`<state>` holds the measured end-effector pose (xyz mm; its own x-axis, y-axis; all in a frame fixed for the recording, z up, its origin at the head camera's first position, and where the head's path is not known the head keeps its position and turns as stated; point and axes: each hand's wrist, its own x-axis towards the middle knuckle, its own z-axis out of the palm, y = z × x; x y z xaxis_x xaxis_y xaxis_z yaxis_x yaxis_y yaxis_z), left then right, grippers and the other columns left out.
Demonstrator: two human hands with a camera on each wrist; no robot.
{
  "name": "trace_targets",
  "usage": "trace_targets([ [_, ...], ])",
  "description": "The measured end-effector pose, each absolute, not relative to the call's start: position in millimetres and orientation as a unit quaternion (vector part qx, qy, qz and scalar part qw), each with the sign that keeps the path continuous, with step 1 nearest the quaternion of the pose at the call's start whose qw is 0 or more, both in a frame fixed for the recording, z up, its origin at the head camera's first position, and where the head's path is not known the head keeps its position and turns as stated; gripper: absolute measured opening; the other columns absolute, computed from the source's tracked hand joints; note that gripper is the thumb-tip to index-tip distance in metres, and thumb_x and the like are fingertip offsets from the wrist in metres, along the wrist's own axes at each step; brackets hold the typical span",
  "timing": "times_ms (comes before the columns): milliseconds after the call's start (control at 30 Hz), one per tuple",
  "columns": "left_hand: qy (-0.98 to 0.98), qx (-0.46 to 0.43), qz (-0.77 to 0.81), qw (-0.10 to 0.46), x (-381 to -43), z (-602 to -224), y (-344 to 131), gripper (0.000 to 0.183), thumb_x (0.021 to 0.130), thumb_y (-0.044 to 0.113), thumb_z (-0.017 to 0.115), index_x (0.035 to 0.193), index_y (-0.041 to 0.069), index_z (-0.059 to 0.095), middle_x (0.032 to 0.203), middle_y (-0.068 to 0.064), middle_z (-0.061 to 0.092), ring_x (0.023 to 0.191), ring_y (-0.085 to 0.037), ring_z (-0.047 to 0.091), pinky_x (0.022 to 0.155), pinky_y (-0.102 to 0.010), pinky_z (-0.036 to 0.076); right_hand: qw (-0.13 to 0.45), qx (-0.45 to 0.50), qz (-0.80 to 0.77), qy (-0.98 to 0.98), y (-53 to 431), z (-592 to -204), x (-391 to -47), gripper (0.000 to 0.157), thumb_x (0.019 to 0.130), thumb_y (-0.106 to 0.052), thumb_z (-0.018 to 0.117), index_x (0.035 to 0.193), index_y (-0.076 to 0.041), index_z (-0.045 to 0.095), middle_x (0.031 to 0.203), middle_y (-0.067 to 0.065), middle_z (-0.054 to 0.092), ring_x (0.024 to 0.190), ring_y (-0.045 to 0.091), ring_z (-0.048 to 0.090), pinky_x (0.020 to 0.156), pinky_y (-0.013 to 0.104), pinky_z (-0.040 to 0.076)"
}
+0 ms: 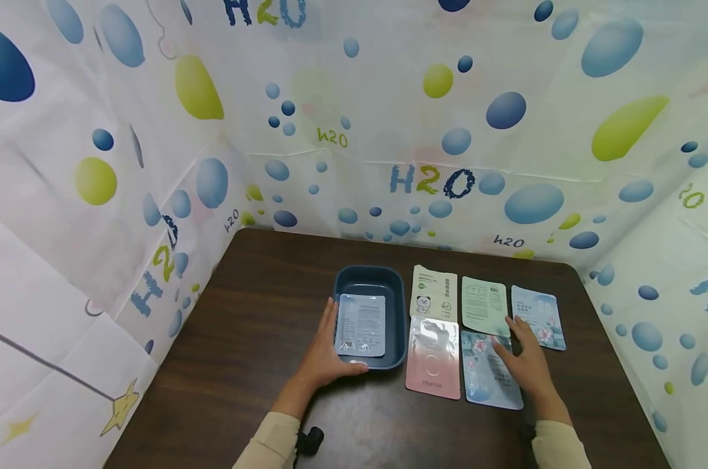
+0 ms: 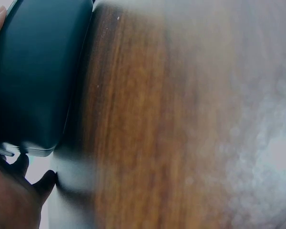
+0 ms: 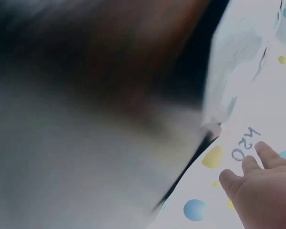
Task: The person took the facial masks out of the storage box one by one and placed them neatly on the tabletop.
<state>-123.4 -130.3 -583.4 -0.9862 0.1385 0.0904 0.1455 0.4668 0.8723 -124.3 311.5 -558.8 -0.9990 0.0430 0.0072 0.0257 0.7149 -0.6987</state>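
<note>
In the head view my left hand (image 1: 325,357) rests against the near left corner of a dark blue plastic bin (image 1: 399,319). Its thumb lies along the near rim and its fingers extend up the left side, spread apart in the left wrist view. Inside the bin lies a pale silver-blue sachet (image 1: 361,324), printed side up. To the right, my right hand (image 1: 532,365) is over a blue floral sachet (image 1: 485,371), fingers spread, fingertips near a pale green sachet (image 1: 484,303). Whether those fingertips touch anything is unclear; the right wrist view is mostly blurred.
A cream sachet with a bear print (image 1: 432,290) and a pink sachet (image 1: 432,365) lie just right of the bin. Another blue floral sachet (image 1: 538,316) is at the far right. The brown wooden table (image 1: 225,365) is bordered by a white dotted curtain (image 1: 383,117).
</note>
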Motion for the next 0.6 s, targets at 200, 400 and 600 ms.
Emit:
trace_targets([
  [200,-0.856,-0.088,-0.509,0.001,-124,-582,-130,0.149,0.052,0.053,0.098,0.166,0.018,0.009,0.174,0.003,0.000,0.158,-0.033,0.018,0.119,-0.066,0.028,0.006,-0.033,0.397,-0.917,299,-550,-131,0.078,0.099,-0.034,0.066,0.161,-0.007,0.028,0.168,0.027,0.017,0.153,0.054,0.015,0.117,0.075,0.018],
  [400,-0.857,-0.087,-0.509,0.001,-123,-581,-131,0.149,0.051,0.054,0.098,0.166,0.019,0.009,0.175,0.003,0.001,0.158,-0.034,0.019,0.118,-0.067,0.029,0.004,-0.040,0.418,-0.908,284,-538,-141,0.080,0.099,-0.040,0.064,0.163,-0.012,0.024,0.170,0.023,0.015,0.155,0.051,0.014,0.118,0.074,0.016],
  [600,-0.856,-0.088,-0.509,0.007,-124,-583,-131,0.149,0.051,0.053,0.099,0.166,0.020,0.010,0.175,-0.001,0.003,0.157,-0.036,0.020,0.117,-0.068,0.030,0.009,-0.031,0.441,-0.897,271,-528,-151,0.079,0.101,-0.035,0.064,0.164,-0.016,0.020,0.171,0.019,0.015,0.156,0.048,0.015,0.120,0.070,0.020],
])
